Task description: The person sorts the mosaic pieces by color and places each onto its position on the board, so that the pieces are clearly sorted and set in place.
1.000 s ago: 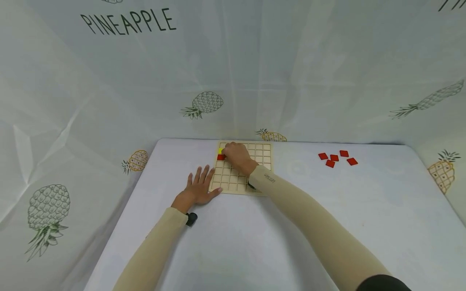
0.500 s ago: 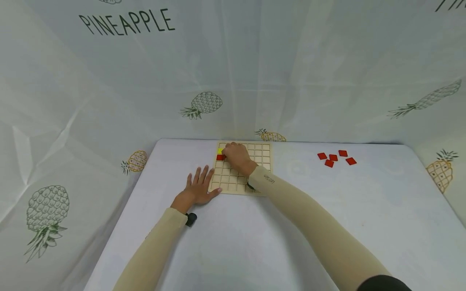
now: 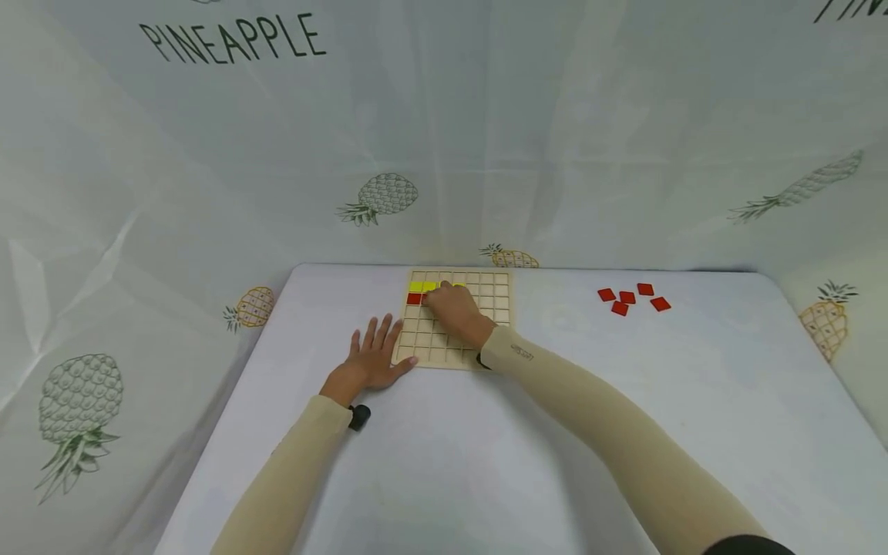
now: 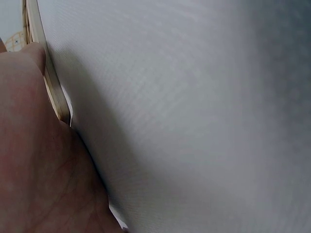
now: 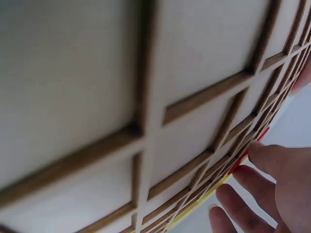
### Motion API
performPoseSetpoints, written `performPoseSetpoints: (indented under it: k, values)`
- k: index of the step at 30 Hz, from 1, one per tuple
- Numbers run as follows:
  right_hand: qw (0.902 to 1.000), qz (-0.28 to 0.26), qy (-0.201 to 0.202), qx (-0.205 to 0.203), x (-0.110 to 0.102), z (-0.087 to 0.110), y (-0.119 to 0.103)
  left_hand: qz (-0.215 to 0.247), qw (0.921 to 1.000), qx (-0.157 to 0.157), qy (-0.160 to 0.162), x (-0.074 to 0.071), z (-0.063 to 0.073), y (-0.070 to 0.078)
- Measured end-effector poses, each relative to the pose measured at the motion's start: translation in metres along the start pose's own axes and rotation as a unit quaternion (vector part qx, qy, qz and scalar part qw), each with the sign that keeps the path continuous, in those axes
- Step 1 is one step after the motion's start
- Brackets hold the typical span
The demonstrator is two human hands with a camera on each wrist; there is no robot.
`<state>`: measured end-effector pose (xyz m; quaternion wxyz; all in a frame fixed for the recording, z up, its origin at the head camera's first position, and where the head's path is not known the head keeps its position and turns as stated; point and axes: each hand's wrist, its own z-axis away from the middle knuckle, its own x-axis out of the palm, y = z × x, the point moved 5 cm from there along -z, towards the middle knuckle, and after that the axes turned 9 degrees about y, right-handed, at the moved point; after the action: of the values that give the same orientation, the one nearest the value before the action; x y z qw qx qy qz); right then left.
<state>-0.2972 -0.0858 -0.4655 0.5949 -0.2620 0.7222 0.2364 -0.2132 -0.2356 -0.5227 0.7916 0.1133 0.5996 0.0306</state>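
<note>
A pale wooden grid board [image 3: 425, 339] lies on the white table. Yellow tiles [image 3: 423, 287] fill cells in one of its far rows. Just below that row, a red square tile [image 3: 414, 299] sits in the left column. My right hand [image 3: 454, 312] reaches over the board. In the right wrist view, its thumb and index finger pinch a red tile [image 5: 238, 163] at the grid, beside the yellow ones; the fingers partly cover it. My left hand [image 3: 371, 362] lies spread on the table at the board's left side, its thumb touching the near-left corner.
Several loose red tiles [image 3: 627, 297] lie at the table's far right. A pineapple-printed cloth [image 3: 444, 139] hangs right behind the table's back edge. The right forearm [image 3: 576, 401] crosses above the table and the board's near-right corner.
My right hand has shifted slightly toward me on the board, uncovering more of the yellow row. The left hand stays in place. The whole head view has drifted a little.
</note>
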Motion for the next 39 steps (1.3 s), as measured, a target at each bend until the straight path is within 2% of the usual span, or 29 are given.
performPoseSetpoints:
  k: [5, 11, 17, 24, 33, 39]
  values:
    - [0.9997, -0.005, 0.018, -0.013, -0.005, 0.008, 0.0, 0.009, 1.0, 0.001, -0.002, -0.001, 0.0, 0.0]
    - [0.9988, -0.033, 0.037, -0.004, -0.013, 0.018, 0.005, -0.003, 1.0, 0.001, 0.001, 0.001, -0.002, -0.003]
    - [0.9982, -0.04, 0.044, 0.0, -0.025, 0.039, 0.013, 0.002, 1.0, 0.006, 0.004, 0.004, -0.003, -0.006]
    - [0.9976, -0.038, 0.049, 0.032, -0.036, 0.071, 0.033, 0.013, 0.9999, 0.006, 0.005, 0.001, 0.0, -0.003]
    - [0.9936, -0.032, 0.095, 0.053, -0.044, 0.107, 0.066, 0.023, 0.9996, 0.008, 0.013, -0.003, 0.004, 0.0]
    - [0.9904, -0.041, 0.11, 0.072, -0.051, 0.126, 0.085, 0.022, 0.9996, 0.013, 0.014, -0.001, 0.002, 0.001]
